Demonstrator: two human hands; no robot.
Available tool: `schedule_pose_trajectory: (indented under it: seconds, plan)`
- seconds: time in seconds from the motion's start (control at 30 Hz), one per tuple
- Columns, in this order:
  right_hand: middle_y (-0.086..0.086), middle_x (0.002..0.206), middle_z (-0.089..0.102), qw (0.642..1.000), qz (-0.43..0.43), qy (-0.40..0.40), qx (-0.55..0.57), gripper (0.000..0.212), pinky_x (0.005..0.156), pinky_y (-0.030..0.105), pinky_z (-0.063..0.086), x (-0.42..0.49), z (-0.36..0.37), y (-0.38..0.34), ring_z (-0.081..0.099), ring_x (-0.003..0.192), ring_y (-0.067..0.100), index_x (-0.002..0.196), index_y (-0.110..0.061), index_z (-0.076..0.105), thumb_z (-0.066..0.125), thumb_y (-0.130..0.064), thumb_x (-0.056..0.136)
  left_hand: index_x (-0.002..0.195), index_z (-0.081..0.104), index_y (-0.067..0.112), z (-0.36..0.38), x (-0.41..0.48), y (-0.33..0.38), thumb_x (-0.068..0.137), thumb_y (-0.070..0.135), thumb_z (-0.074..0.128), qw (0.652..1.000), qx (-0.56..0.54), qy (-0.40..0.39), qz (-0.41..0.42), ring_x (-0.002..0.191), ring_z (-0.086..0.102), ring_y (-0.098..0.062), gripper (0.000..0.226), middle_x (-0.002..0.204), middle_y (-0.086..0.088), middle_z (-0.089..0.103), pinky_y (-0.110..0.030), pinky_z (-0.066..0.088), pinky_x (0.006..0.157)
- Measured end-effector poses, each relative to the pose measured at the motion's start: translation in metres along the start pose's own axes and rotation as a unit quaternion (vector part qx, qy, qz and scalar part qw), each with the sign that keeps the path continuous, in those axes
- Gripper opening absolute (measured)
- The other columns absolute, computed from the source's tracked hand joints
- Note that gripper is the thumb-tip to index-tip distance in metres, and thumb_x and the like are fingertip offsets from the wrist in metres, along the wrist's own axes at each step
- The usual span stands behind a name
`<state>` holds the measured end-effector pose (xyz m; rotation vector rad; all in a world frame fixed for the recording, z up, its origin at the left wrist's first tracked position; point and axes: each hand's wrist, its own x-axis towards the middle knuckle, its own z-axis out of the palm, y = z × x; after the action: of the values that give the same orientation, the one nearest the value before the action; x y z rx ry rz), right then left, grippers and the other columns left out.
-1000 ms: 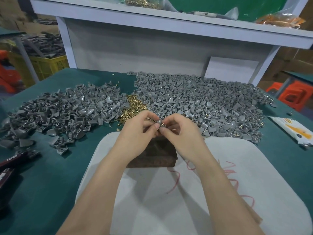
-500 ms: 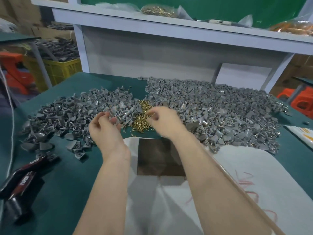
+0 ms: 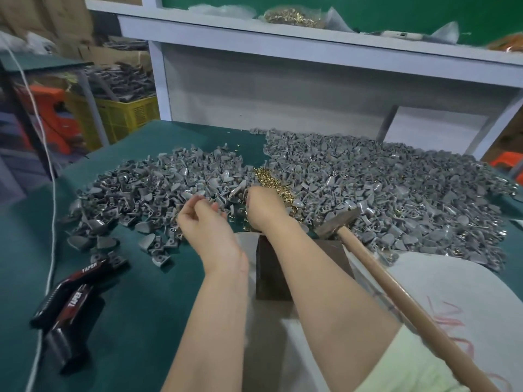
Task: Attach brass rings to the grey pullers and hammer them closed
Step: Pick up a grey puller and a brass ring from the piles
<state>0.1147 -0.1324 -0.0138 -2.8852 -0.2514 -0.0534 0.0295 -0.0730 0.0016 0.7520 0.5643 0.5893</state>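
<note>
Two heaps of grey pullers lie on the green table, a left heap [image 3: 133, 190] and a larger right heap [image 3: 390, 188]. A small pile of brass rings [image 3: 270, 181] sits between them. My left hand [image 3: 205, 222] hovers at the near edge of the left heap, fingers loosely curled, nothing visible in them. My right hand [image 3: 263, 207] reaches down into the near end of the brass rings; its fingertips are hidden behind the back of the hand. A hammer [image 3: 338, 222] with a long wooden handle lies to the right of my right forearm, its head beside the dark block [image 3: 271, 274].
A white cloth [image 3: 458, 290] with red marks lies under the block. Two black tools marked TAPER [image 3: 70, 295] lie at the near left beside a white cord [image 3: 49, 171]. Behind the table are a white shelf [image 3: 283, 43] and a yellow crate [image 3: 127, 114].
My hands, first pinching a puller together over the block, have parted. The left went to the left heap, the right into the brass rings. The view has swung left, and the hammer now shows.
</note>
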Motion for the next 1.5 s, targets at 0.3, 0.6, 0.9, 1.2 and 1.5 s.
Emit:
schedule_pose_trajectory:
  seconds: [0.3,0.6,0.9,1.2,1.5]
  plan:
    - [0.005,0.097,0.063,0.921,0.016,-0.004,0.389,0.032,0.082,0.031,0.051,-0.033,-0.041,0.034,0.061,0.083,0.017,0.123,-0.008,0.058,0.059,-0.012,0.091,0.109,0.052,0.024,0.001,-0.004,-0.007,0.094,0.006,0.045,0.982,0.137,-0.129,0.0,0.091,0.052,-0.008,0.024,0.108,0.001,0.054,-0.022,0.042,0.083]
    - [-0.002,0.056,0.056,0.878,-0.013,-0.04,0.476,0.03,0.048,0.015,0.04,-0.058,-0.054,0.038,0.047,0.049,0.007,0.066,-0.013,0.062,0.056,-0.022,0.095,0.096,0.06,0.019,0.002,-0.011,-0.01,0.091,0.014,0.061,0.916,0.29,-0.263,0.089,0.101,0.062,-0.017,0.007,0.104,-0.003,0.066,-0.031,0.049,0.094]
    - [0.011,0.106,0.067,0.998,0.049,-0.024,0.017,0.02,0.084,0.032,0.05,-0.032,-0.027,0.042,0.062,0.097,0.028,0.103,-0.011,0.069,0.064,-0.02,0.085,0.091,0.056,0.014,0.001,-0.007,-0.01,0.088,0.009,0.064,0.967,0.169,-0.188,0.027,0.06,0.061,0.001,0.01,0.079,-0.002,0.062,-0.012,0.051,0.06]
    - [0.014,0.119,0.06,0.992,0.043,-0.082,-0.083,0.03,0.081,0.034,0.044,-0.021,-0.026,0.03,0.058,0.108,0.031,0.115,-0.005,0.059,0.055,-0.006,0.086,0.08,0.066,0.026,0.002,-0.011,-0.012,0.089,0.007,0.062,0.938,0.235,-0.243,0.078,0.074,0.063,-0.008,0.022,0.079,0.005,0.067,-0.023,0.052,0.081]
    - [0.012,0.123,0.058,0.983,0.014,-0.154,-0.1,0.036,0.085,0.033,0.047,-0.01,-0.023,0.029,0.058,0.103,0.029,0.124,-0.006,0.054,0.051,-0.006,0.088,0.088,0.064,0.022,0.004,-0.014,-0.013,0.088,0.007,0.063,0.94,0.228,-0.247,0.063,0.082,0.065,-0.014,0.015,0.092,-0.003,0.067,-0.025,0.053,0.078]
